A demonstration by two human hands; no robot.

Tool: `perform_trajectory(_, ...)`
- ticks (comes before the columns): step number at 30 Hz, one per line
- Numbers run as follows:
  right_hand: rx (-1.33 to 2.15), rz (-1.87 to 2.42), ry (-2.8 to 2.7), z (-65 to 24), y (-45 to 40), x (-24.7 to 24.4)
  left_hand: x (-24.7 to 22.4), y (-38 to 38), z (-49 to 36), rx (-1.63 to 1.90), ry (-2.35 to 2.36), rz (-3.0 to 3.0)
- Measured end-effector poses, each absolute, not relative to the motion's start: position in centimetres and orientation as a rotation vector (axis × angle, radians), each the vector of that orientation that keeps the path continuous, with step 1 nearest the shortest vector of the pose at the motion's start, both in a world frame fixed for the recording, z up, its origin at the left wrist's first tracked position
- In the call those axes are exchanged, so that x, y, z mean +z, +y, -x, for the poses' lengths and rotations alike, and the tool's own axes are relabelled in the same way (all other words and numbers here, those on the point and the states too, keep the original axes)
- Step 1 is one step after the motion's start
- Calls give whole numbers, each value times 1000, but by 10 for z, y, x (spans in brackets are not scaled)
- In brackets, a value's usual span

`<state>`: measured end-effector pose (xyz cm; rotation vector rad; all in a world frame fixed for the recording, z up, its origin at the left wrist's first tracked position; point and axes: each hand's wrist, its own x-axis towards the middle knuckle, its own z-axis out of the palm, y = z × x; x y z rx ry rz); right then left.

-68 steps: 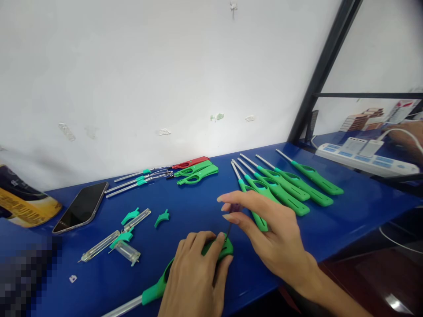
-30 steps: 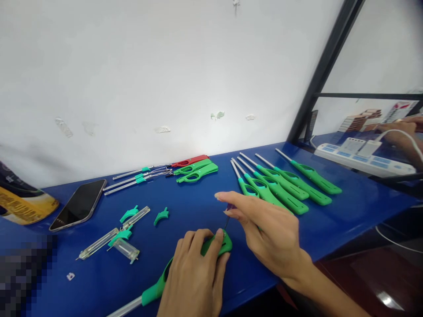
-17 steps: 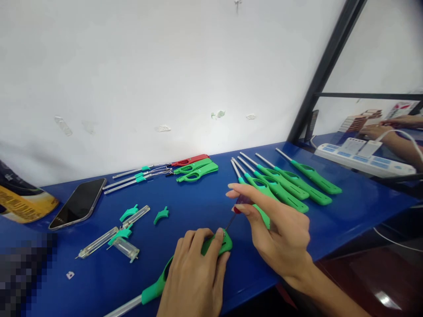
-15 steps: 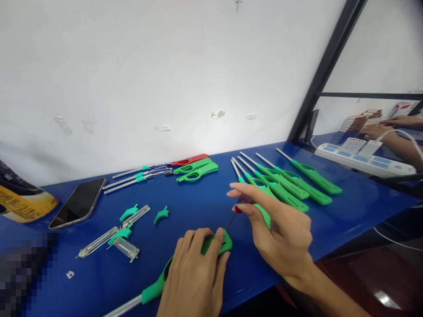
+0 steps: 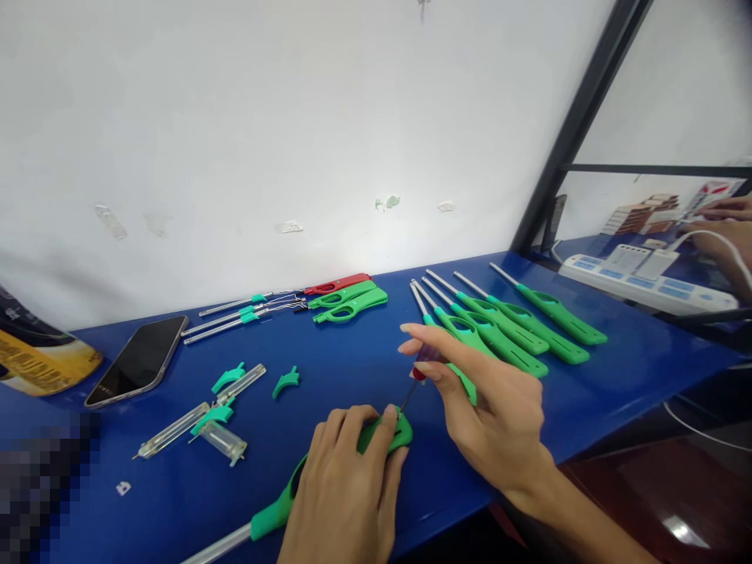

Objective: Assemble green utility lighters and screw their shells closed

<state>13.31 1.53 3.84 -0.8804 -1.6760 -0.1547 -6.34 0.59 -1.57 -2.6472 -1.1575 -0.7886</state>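
Note:
My left hand (image 5: 346,478) is closed over a green long-necked lighter (image 5: 273,513), pressing it against the blue table near the front edge. The lighter's metal tube points to the lower left. In my right hand (image 5: 499,415) a small screwdriver (image 5: 428,356) with a reddish, see-through handle is pinched between thumb and fingers. Its thin shaft slants down to the end of the lighter's handle, beside my left fingertips; the exact contact is too small to see. Clear fuel tanks (image 5: 222,440) and teal triggers (image 5: 287,381) lie to the left of my hands.
Several green lighters (image 5: 558,315) lie in a row at the right. Green and red lighter bodies (image 5: 338,283) with loose tubes lie by the wall. A phone (image 5: 141,356) and a yellow-black can (image 5: 41,352) stand left. Beyond a black frame are a power strip (image 5: 646,278) and another person's hands.
My right hand and the screwdriver have shifted slightly left. My left hand keeps its hold on the lighter. The other person's hands have moved right.

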Motion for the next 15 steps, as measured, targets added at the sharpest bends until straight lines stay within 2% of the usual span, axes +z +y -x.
perform_trajectory(15, -132, 860, -1683, -133, 16, 36, -17, 5, 65, -804, -1155, 2642)
